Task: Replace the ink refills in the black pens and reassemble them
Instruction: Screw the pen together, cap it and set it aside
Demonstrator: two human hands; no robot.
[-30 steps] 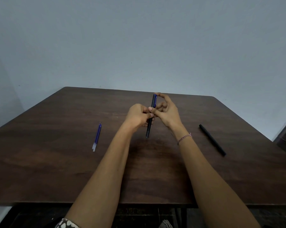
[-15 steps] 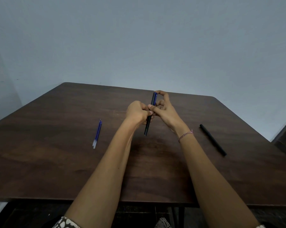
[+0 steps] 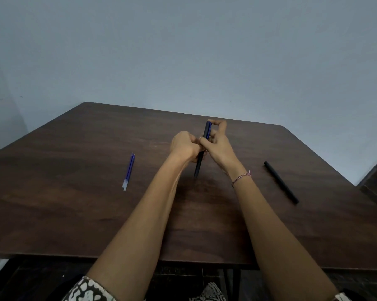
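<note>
Centre of frame, just above the dark brown wooden desk (image 3: 74, 213): both hands are on one slim black plastic pen (image 3: 198, 167). It is held steep, tip down toward the desk and top end tilted toward the far edge. The left hand (image 3: 184, 146) is curled round the middle of the barrel. I read it as the anchor that stops the body turning or sliding. The right hand (image 3: 219, 144) pinches the top end with its fingertips (image 3: 218, 123) bent over it. A strip of blue ink refill (image 3: 209, 129) shows against the black there. The step is probably seating or pulling the refill at the open end, can't tell which. Holding the pen off the desk gives access to both ends and lets the refill run straight along the bore. Left-centre of frame, two thin blue spare refills with clear ends (image 3: 129, 170) lie side by side, well apart from the hands. They look parked clear of the work zone; fresh or spent, can't tell. Right of frame, a second black pen (image 3: 281, 182) lies flat on a diagonal, also well apart. It looks whole, but done or queued is unclear. A thin red-and-white thread bracelet (image 3: 240, 178) sits on the right wrist. Main risk: the refill binds if it goes in off-axis.
</note>
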